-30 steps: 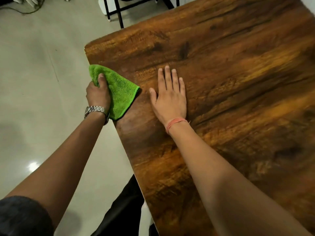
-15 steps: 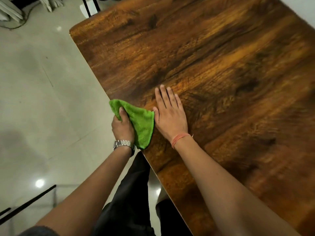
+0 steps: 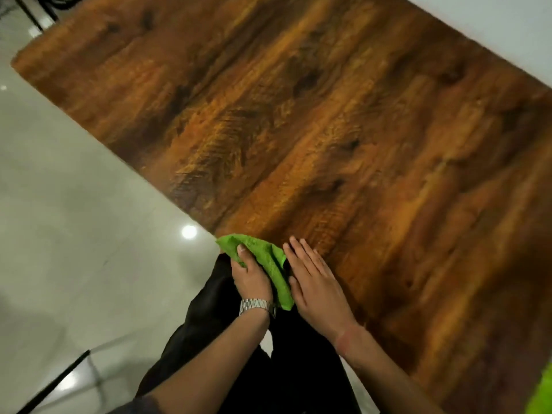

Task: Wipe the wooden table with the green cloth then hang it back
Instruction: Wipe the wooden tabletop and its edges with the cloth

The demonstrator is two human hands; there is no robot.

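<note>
Because the green cloth (image 3: pixel 263 264) sits bunched at the table's near edge, lower centre of frame, partly overhanging, it may well slip off toward the dark trousers (image 3: pixel 283 360) if the grip loosens. Left hand (image 3: pixel 250 277) curls over the cloth, thumb on top. Right hand (image 3: pixel 316 283) lies flat, fingers straight, on the wooden table (image 3: pixel 298 130), touching the cloth.

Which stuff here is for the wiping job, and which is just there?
For the job: bright green cloth gripped by left hand; brown wooden table; right hand flat on it.

Just there: silver metal wristwatch; pale glossy tiled floor.
</note>
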